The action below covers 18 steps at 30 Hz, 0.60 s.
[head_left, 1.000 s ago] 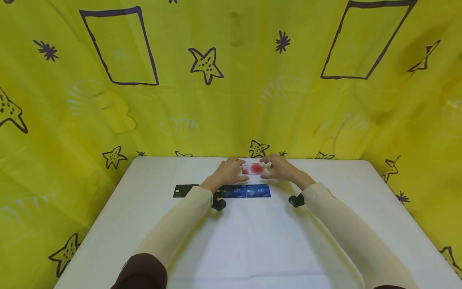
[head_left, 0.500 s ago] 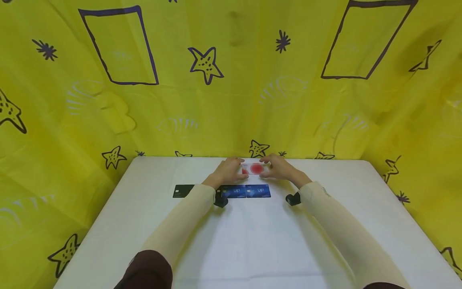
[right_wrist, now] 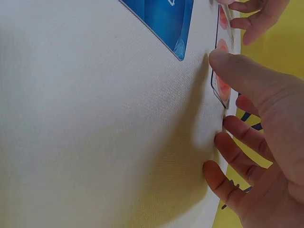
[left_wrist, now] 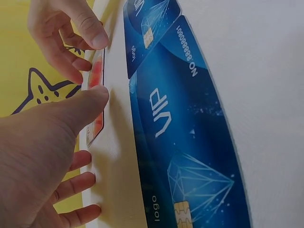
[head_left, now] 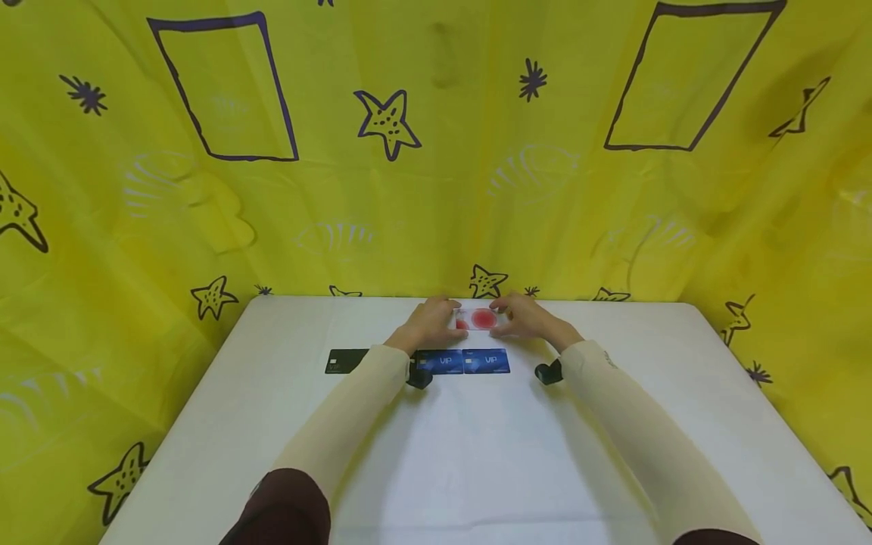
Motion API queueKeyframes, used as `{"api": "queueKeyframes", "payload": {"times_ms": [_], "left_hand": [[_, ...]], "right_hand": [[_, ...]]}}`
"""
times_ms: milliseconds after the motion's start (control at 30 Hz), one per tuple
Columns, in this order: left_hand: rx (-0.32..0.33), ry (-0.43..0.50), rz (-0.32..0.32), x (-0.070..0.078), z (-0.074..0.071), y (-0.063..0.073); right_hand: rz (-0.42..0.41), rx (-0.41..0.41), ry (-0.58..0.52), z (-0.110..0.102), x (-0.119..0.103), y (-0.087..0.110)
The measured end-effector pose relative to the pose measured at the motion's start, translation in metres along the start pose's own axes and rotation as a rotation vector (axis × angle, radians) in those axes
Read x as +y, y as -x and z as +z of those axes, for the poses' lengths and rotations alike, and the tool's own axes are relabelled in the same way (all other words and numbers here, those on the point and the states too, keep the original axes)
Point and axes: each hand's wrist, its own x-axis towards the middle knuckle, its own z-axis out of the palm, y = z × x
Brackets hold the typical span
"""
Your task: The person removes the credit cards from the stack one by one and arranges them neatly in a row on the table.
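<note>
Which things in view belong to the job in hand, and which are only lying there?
In the job:
- red-and-white card, held at both ends
- left hand
- right hand

Apparently only lying there, not held:
- two blue cards
- dark card, partly hidden

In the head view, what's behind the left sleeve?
A dark card pokes out left of the left sleeve, and a blue card shows to its right. The dark card's right end and anything in between are covered.
</note>
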Motion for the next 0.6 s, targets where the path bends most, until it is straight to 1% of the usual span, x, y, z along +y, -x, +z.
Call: {"api": "queueKeyframes", "payload": {"times_ms": [167,367,600], "left_hand": [[-0.008,-0.009,-0.013,0.0007,0.0016,-0.0020],[-0.001,-0.014,-0.008,0.0015,0.0020,-0.0035],[0.004,-0.006,-0.002,-0.0004,0.0032,-0.0081]], "right_hand": [[-0.006,-0.024,0.008,-0.0005,0.0032,-0.0043],[0.008,-0.035,0.012,-0.0006,0.0063,-0.0079],[0.008,-0.044,0.007,-0.0009,0.0040,-0.0091]]}}
